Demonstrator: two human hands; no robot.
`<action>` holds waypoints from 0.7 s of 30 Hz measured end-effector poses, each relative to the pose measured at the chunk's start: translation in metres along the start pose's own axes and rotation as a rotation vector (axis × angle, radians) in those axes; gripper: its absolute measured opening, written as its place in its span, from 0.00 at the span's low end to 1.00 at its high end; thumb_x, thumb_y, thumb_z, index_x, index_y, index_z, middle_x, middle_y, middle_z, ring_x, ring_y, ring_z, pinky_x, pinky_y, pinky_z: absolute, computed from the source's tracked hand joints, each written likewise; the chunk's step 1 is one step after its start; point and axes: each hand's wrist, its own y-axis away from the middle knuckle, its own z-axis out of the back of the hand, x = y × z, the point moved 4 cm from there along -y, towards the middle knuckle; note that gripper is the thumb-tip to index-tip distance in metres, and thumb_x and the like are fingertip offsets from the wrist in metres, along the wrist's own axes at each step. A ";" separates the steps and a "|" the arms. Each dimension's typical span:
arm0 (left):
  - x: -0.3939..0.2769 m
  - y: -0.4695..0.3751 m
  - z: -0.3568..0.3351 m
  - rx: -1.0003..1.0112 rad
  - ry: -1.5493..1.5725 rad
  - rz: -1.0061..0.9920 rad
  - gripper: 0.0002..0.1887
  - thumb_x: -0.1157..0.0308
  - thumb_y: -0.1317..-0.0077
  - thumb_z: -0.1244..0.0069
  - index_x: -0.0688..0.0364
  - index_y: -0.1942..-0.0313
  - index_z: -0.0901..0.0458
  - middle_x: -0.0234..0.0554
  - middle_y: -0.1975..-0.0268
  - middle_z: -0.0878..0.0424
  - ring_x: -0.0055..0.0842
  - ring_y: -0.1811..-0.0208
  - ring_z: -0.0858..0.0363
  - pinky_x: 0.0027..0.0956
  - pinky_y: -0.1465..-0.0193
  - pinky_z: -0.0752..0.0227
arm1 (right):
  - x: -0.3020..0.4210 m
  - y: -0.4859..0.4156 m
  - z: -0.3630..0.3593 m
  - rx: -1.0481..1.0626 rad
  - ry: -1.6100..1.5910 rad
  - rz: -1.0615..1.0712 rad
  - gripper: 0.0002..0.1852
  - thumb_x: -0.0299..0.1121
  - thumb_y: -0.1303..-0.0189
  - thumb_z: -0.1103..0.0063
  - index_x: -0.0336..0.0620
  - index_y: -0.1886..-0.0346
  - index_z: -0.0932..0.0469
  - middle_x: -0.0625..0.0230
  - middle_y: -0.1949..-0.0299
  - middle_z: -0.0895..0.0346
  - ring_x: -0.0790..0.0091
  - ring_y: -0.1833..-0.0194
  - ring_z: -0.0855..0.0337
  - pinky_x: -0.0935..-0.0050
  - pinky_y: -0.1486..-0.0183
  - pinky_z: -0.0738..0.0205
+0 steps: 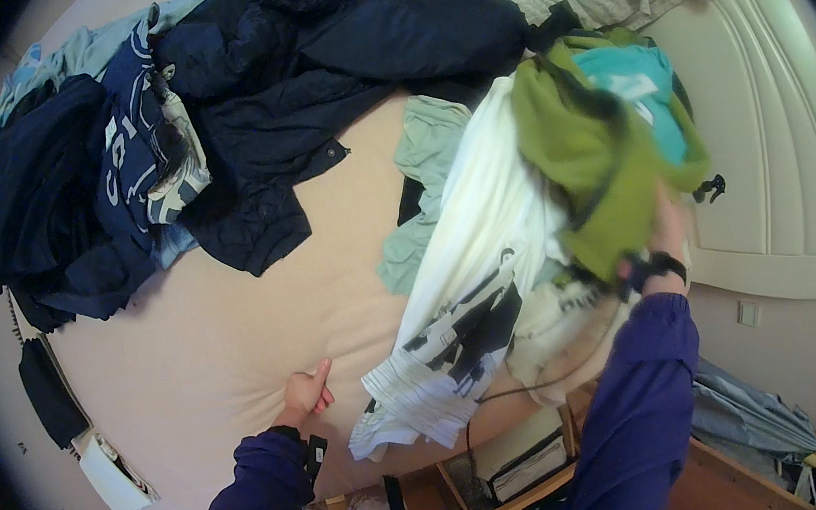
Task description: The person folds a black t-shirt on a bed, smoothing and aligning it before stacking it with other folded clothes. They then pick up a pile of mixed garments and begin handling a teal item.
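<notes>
My right hand (670, 221) grips an olive-green garment (594, 148) at the right of the bed; the hand and cloth are blurred and the fingers are partly hidden. A turquoise garment (641, 93) with white print shows within the green one. Just below and left lies a white garment (467, 262) with a dark printed figure, and beside it a pale green garment (422, 196). My left hand (308, 392) rests on the pink bed sheet (241, 327), thumb raised, fingers loosely curled, holding nothing visible.
A dark navy padded jacket (343, 28) spreads across the upper bed. Further dark clothes (38, 190) and a navy printed garment (129, 148) are heaped at the left. A cream headboard (782, 147) stands at the right, above an open wooden drawer (742, 505). A cable hangs over the bed's edge.
</notes>
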 end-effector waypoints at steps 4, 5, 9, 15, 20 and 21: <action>0.004 -0.003 -0.002 0.002 0.000 0.010 0.39 0.37 0.39 0.60 0.67 0.88 0.21 0.42 0.91 0.28 0.25 0.91 0.31 0.28 0.85 0.34 | -0.003 0.029 -0.034 0.126 -0.010 -0.035 0.18 0.33 0.46 0.42 0.35 0.54 0.28 0.65 0.57 0.24 0.68 0.58 0.23 0.68 0.59 0.27; 0.004 -0.004 -0.003 0.003 0.011 0.008 0.39 0.37 0.39 0.60 0.67 0.88 0.21 0.42 0.91 0.28 0.25 0.91 0.31 0.28 0.85 0.34 | -0.005 0.037 -0.040 0.127 -0.082 -0.098 0.15 0.33 0.47 0.42 0.36 0.57 0.26 0.66 0.59 0.24 0.68 0.59 0.23 0.68 0.59 0.27; 0.005 -0.004 -0.003 -0.003 0.021 -0.001 0.38 0.37 0.38 0.60 0.67 0.88 0.21 0.42 0.91 0.28 0.25 0.92 0.31 0.29 0.86 0.35 | 0.003 0.095 -0.021 0.110 -0.433 -0.111 0.09 0.31 0.49 0.47 0.39 0.64 0.26 0.68 0.63 0.25 0.68 0.59 0.24 0.66 0.55 0.28; 0.004 -0.004 -0.004 0.014 0.073 -0.059 0.38 0.38 0.38 0.59 0.68 0.88 0.23 0.42 0.91 0.28 0.25 0.93 0.33 0.29 0.88 0.38 | 0.012 0.266 0.044 0.347 -0.411 0.159 0.16 0.31 0.49 0.44 0.37 0.56 0.27 0.63 0.57 0.25 0.66 0.55 0.25 0.66 0.51 0.30; 0.012 -0.010 -0.003 0.037 0.111 -0.137 0.38 0.37 0.38 0.62 0.67 0.86 0.22 0.41 0.91 0.29 0.24 0.93 0.34 0.28 0.88 0.38 | -0.075 0.373 0.005 0.920 0.261 -0.076 0.23 0.33 0.49 0.40 0.35 0.49 0.29 0.59 0.51 0.25 0.65 0.52 0.25 0.68 0.48 0.32; 0.010 -0.010 -0.003 0.087 0.122 -0.184 0.39 0.35 0.38 0.64 0.67 0.82 0.21 0.40 0.89 0.26 0.23 0.91 0.32 0.27 0.86 0.36 | -0.095 0.392 -0.005 1.053 0.270 -0.088 0.25 0.34 0.49 0.40 0.34 0.47 0.30 0.58 0.50 0.25 0.65 0.52 0.25 0.68 0.48 0.32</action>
